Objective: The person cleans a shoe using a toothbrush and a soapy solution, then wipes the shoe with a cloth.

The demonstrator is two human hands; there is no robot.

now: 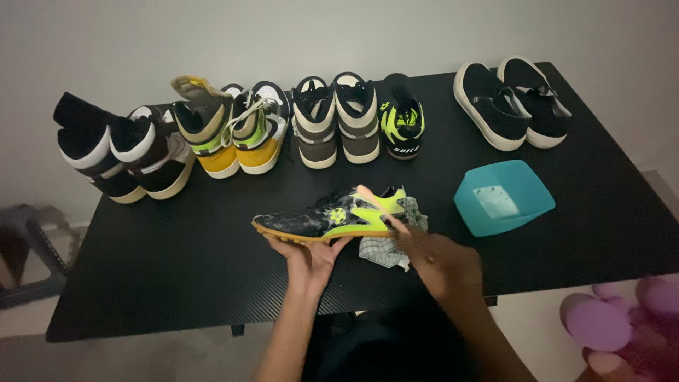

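The left hand (pixel 311 256) cups a black and neon-green sports shoe (pixel 331 216) from below, fingers spread along its tan sole, so the shoe lies on its side just above the table (pixel 177 262) near the middle of the front edge. The right hand (pixel 442 263) is closed around a checked cloth (pixel 382 251), pressing it against the heel end of the shoe; the cloth hangs bunched between the hand and the shoe (its lower folds touch the table). To the right of the hands, apart from the cloth, stands a turquoise square bowl (pixel 503 198) with something pale inside. Along the back edge of the table runs a row of footwear: a black and white high-top pair (pixel 120 155) at the left corner, then a yellow-soled high-top pair (pixel 230 131), a brown and cream pair (pixel 336 120), and a single black and neon-green shoe (pixel 402 120) standing heel toward the camera. Towards the back right corner, well apart from the rest, sits a pair of black slip-ons with white soles (pixel 513 102). A blurred pink shape (pixel 622 318) fills the lower right of the view, off the table.
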